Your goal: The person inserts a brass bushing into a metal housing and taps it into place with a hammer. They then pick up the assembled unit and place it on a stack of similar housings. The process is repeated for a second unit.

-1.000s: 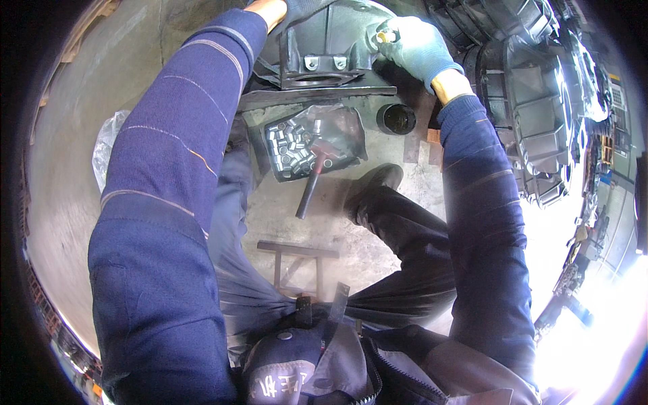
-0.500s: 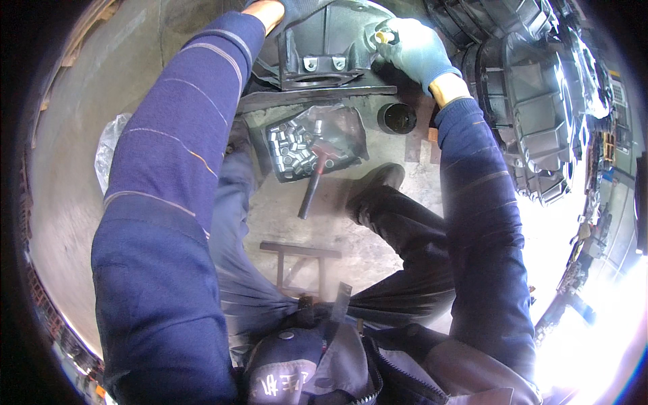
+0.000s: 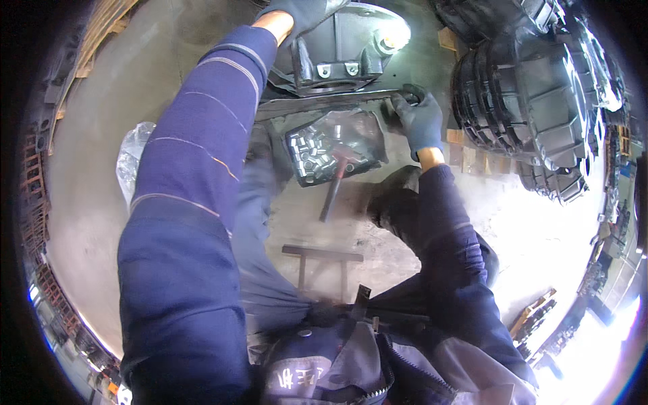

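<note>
A dark metal housing (image 3: 344, 50) stands at the top, with two small lugs and a round opening low on its near side. My left hand (image 3: 304, 12) wears a grey glove and touches the housing's upper left; its fingers are mostly cut off by the upper edge. A pale round fitting (image 3: 388, 39) shows in glare on the housing's right boss. My gloved right hand (image 3: 420, 120) is right of the housing's base with bent, closed fingers; what they hold is hidden. Nearer me, a dark open bag (image 3: 371, 138) holds several metal sleeves (image 3: 309, 154), and a hammer (image 3: 333, 192) leans over its edge.
Ribbed dark housings (image 3: 523, 94) are stacked on the right, above wooden blocks (image 3: 466, 158). A low metal stand (image 3: 322, 254) is between my legs. Clear plastic wrap (image 3: 131, 158) lies left of my arm. A flat plate edge (image 3: 324, 104) runs before the housing.
My right hand has left the housing's right boss and come down to where the black cup stood, covering that place. The left hand stays at the housing. The whole view has shifted slightly.
</note>
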{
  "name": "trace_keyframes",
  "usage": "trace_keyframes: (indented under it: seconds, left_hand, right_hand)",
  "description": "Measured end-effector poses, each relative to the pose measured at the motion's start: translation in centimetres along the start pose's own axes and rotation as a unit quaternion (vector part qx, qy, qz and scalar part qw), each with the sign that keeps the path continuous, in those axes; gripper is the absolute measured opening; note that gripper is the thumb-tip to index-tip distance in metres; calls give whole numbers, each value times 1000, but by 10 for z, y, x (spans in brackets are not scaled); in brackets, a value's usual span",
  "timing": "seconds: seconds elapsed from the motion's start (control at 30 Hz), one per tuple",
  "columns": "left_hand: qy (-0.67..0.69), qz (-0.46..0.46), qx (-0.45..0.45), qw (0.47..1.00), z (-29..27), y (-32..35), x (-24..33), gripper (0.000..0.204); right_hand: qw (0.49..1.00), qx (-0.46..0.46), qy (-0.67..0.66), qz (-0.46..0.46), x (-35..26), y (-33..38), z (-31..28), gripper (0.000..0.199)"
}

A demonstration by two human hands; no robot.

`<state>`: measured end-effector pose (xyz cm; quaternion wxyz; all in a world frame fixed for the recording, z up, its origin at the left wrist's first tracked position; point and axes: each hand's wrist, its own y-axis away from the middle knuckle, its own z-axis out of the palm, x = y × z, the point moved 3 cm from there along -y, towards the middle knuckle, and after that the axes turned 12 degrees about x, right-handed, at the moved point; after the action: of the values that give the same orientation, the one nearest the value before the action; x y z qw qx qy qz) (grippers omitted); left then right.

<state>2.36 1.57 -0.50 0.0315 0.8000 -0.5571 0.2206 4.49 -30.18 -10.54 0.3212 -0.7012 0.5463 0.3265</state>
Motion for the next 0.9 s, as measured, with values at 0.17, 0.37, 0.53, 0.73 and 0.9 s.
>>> trace_keyframes:
  seconds: [0.17, 0.37, 0.53, 0.73, 0.9]
  left_hand:
    - [0, -12, 12, 1000, 7, -2, -8, 50]
    - [-15, -26, -43, 999, 15, -7, -14, 75]
    - [0, -34, -16, 999, 12, -6, -12, 73]
    - [-27, -44, -38, 998, 11, -6, -9, 72]
    - [-7, -51, -37, 998, 11, -5, -10, 71]
  right_hand:
    - [997, 15, -20, -67, 43, 46, 9, 37]
    - [950, -181, 163, 197, 135, 212, 55, 50]
    - [852, -214, -117, 463, 187, 313, 107, 34]
    - [640, -262, -429, 580, 207, 307, 117, 23]
    - [661, -234, -348, 623, 170, 261, 74, 26]
